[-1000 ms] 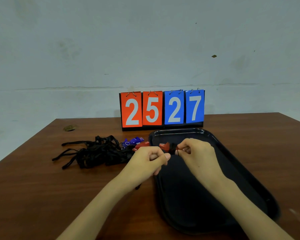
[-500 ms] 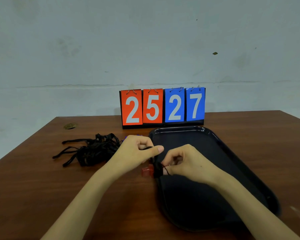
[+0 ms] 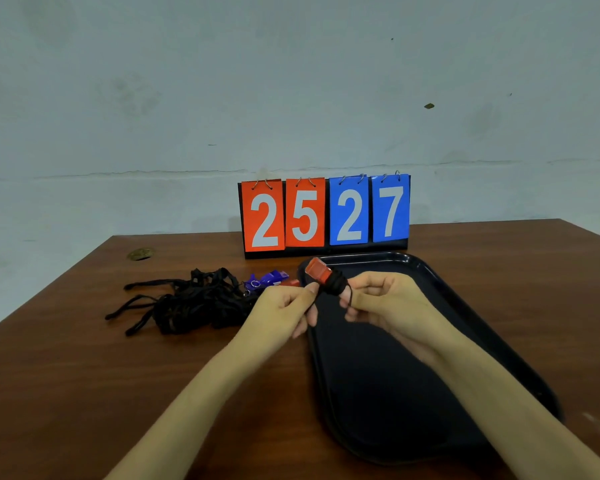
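Head view, looking forward and down over a brown wooden worktop (image 3: 84,375). Two bare forearms reach in from the bottom edge and the hands meet near the middle of the scene.

The left hand (image 3: 284,306) has its fingers curled, with thumb and forefinger pressed together on the lower end of a red whistle (image 3: 316,270). The whistle juts up and away from those fingers, tilted to the left, above the near-left rim of a black tray (image 3: 378,393). A black cord (image 3: 336,284) is wound round the whistle's body in a thick bundle, just between the two hands.

The right hand (image 3: 385,306) is also curled; its thumb and forefinger pinch a thin loop of the cord that hangs from the bundle. The other fingers fold loosely into the palm. Both hands hover over the tray (they do not touch it, as far as can be seen).

To the left of the left fingers lies a tangled heap of black lanyards (image 3: 187,303). Just beyond the same fingers sit purple whistles (image 3: 269,278) and a second red one (image 3: 293,282), partly hidden.

Well beyond the fingertips, at the worktop's far edge, stands a flip scoreboard (image 3: 326,216) reading 25 on red cards and 27 on blue, against a pale wall.
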`<state>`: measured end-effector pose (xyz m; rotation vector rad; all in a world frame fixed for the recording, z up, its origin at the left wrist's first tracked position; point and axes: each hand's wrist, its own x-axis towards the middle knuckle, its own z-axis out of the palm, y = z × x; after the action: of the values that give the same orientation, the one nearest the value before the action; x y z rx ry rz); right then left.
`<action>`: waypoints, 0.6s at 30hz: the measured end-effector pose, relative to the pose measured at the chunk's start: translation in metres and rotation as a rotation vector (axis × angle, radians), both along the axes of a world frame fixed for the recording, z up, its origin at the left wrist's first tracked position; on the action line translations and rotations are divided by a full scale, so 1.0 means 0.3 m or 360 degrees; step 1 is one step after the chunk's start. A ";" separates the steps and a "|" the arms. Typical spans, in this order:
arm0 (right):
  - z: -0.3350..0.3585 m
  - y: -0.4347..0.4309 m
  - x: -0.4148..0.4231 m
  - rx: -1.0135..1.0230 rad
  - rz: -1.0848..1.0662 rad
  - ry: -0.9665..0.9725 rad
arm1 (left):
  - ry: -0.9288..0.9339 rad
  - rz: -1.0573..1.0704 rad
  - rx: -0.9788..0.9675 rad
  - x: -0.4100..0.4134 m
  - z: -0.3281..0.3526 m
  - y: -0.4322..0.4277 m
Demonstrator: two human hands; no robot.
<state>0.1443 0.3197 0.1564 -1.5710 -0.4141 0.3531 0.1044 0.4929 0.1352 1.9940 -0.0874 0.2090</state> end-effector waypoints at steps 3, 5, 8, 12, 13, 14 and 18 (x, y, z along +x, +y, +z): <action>-0.014 0.002 0.014 -0.0092 -0.0186 0.0062 | -0.0050 0.0069 0.0085 0.004 -0.026 -0.024; -0.025 0.005 0.022 -0.0123 -0.0262 0.0091 | -0.0038 0.0083 0.0192 0.005 -0.049 -0.036; -0.037 0.009 0.031 -0.0209 -0.0395 0.0021 | -0.0105 0.0079 0.0452 0.002 -0.081 -0.047; -0.063 0.015 0.034 -0.0539 -0.0583 -0.0318 | -0.0244 0.0110 0.0933 -0.011 -0.094 -0.054; -0.071 0.017 0.032 -0.0641 -0.0620 -0.0450 | -0.0267 0.0118 0.1052 -0.015 -0.089 -0.054; -0.078 0.020 0.027 -0.0731 -0.0638 -0.0579 | -0.0295 0.0123 0.1148 -0.019 -0.084 -0.055; -0.091 0.030 0.016 -0.1015 -0.0526 -0.0865 | -0.0396 0.0153 0.1293 -0.027 -0.055 -0.050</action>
<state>0.1491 0.3286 0.1292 -2.3284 -0.4697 -0.2391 0.0965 0.4779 0.1187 2.7726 -0.2691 0.5506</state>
